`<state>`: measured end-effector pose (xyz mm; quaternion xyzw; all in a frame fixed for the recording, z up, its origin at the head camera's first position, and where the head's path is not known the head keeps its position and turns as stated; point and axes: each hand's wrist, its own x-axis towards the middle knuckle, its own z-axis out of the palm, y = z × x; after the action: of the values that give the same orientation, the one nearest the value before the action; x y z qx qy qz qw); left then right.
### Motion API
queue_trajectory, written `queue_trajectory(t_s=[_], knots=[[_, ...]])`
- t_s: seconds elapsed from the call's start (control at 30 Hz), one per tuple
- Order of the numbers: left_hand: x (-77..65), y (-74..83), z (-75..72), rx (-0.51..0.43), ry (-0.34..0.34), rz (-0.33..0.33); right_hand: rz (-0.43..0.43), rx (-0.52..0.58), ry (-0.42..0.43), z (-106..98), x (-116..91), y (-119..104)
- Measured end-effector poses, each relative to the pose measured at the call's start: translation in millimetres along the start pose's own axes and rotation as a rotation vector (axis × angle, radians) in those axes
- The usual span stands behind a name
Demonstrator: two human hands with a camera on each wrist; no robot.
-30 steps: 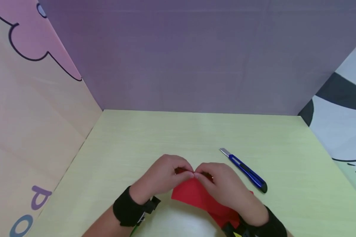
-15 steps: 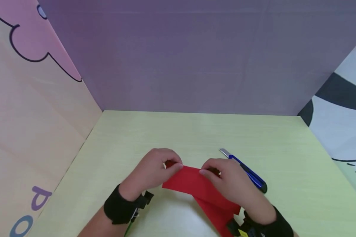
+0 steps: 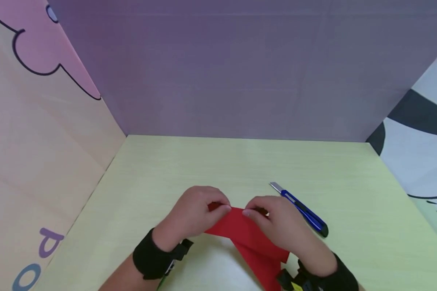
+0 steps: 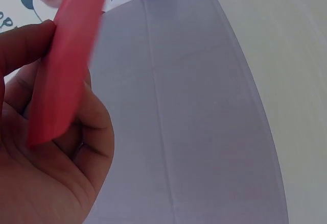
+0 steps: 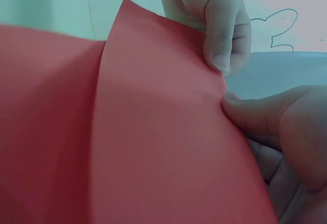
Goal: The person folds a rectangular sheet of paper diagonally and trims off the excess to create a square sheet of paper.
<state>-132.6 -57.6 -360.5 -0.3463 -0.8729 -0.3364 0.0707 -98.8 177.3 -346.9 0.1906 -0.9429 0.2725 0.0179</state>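
A folded sheet of red paper (image 3: 245,230) hangs between both hands, its folded edge uppermost in the head view. My left hand (image 3: 198,212) pinches that edge between thumb and fingers near its left end. A short way to the right, my right hand (image 3: 276,220) pinches the same edge. In the right wrist view a folded-over flap of the red paper (image 5: 158,112) lies in front of a wider layer behind it, with both thumbs on the crease. The left wrist view shows the paper (image 4: 66,66) nearly edge-on, between the left thumb and fingers.
A blue utility knife (image 3: 304,212) with its blade tip out lies on the pale table (image 3: 189,161), just beyond the right hand. A purple panel (image 3: 240,72) stands along the back edge, with printed panels at the left (image 3: 40,141) and right (image 3: 422,133).
Both hands have slid apart from the middle of the fold, exposing more red edge. Over the last half second the left hand has come back slightly toward the right.
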Motion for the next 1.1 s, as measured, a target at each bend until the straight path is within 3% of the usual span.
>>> queue_trajectory(t_s=[0.17,0.3,0.43,0.67,0.9,1.1], knots=[[-2.2,-5.4,-9.0,0.01,0.015,-0.063,0.017,0.002,0.016,-5,0,2],[-3.4,-5.8,-12.0,0.093,-0.036,-0.089,0.032,-0.015,-0.002,-3,1,1],[-3.8,-1.5,-8.6,0.219,-0.09,-0.032,0.048,-0.049,-0.032,1,1,-2],[-3.5,8.5,-1.0,0.37,-0.063,0.073,0.04,-0.058,-0.026,9,2,-4],[-2.4,12.4,4.9,0.344,-0.001,0.149,-0.012,-0.022,-0.001,15,3,-2],[-3.4,8.5,-2.8,0.345,0.035,0.105,0.026,-0.012,0.022,8,2,3]])
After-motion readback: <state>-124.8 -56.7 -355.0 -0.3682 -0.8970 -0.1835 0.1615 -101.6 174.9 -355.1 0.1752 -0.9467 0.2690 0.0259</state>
